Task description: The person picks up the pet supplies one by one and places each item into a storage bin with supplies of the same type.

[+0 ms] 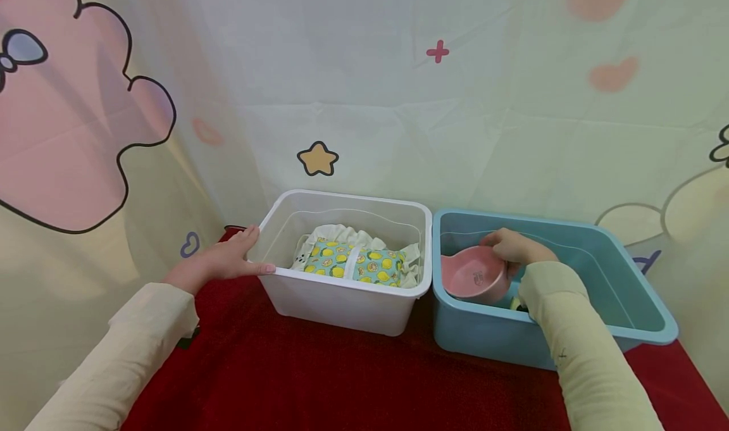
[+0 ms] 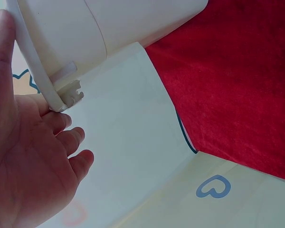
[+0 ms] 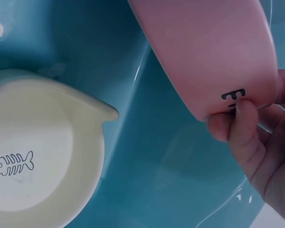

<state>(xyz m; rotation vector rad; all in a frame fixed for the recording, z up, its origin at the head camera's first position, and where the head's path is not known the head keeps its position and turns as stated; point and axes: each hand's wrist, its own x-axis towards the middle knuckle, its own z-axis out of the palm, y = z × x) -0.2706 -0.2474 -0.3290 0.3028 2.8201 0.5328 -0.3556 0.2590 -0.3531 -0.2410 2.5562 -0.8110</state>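
In the head view my right hand [image 1: 515,247] reaches into a blue bin [image 1: 490,342] and grips the edge of a pink bowl [image 1: 469,276]. The bowl is tilted, and dark lettering shows on its outside in the right wrist view. A cream bowl [image 3: 88,185] with a fishbone drawing lies in the same bin, mostly hidden from the head camera. My left hand [image 1: 228,257] rests at the front left corner of a white bin [image 1: 342,307], thumb along the rim. Inside that bin lies a folded lemon-print cloth item [image 1: 327,257] with white ruffles and a white band.
Both bins stand side by side on a red cloth [image 1: 319,380]. Behind them hangs a pale curtain [image 1: 376,140] printed with cartoon shapes. The blue bin's right end reaches near the cloth's right edge.
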